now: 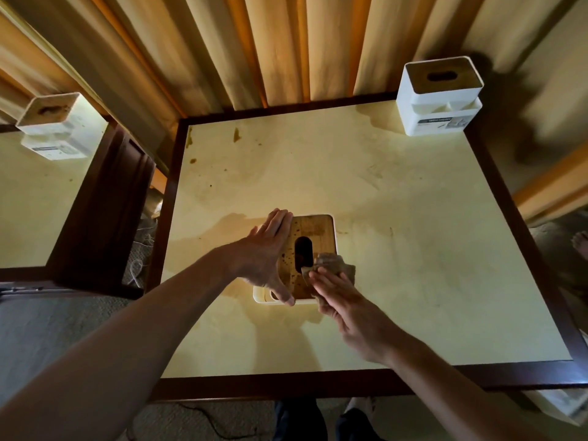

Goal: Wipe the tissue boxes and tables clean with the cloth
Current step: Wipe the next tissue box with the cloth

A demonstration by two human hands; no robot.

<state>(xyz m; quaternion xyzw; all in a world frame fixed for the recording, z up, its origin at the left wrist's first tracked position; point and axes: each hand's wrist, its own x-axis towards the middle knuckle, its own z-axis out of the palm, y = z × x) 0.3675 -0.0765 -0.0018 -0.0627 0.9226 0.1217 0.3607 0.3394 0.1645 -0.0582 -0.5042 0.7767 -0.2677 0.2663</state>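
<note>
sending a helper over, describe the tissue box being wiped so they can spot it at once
On the big cream table with the dark wooden rim, look near the middle, toward the person. The tissue box there lies between both hands, cloth on its lid. Unlike the box in the far right corner, its wooden lid is speckled with dark spots.

On the near middle of the cream table (397,249) stands a tissue box (313,232) with a stained wooden lid; the left hand (267,256) lies flat along its left side, while the right hand (343,303) presses a crumpled cloth (334,264) on the lid's near right corner. A second tissue box (439,97) sits at the far right corner, a third (54,128) on the left-hand table (31,202), curtains (254,43) behind.
</note>
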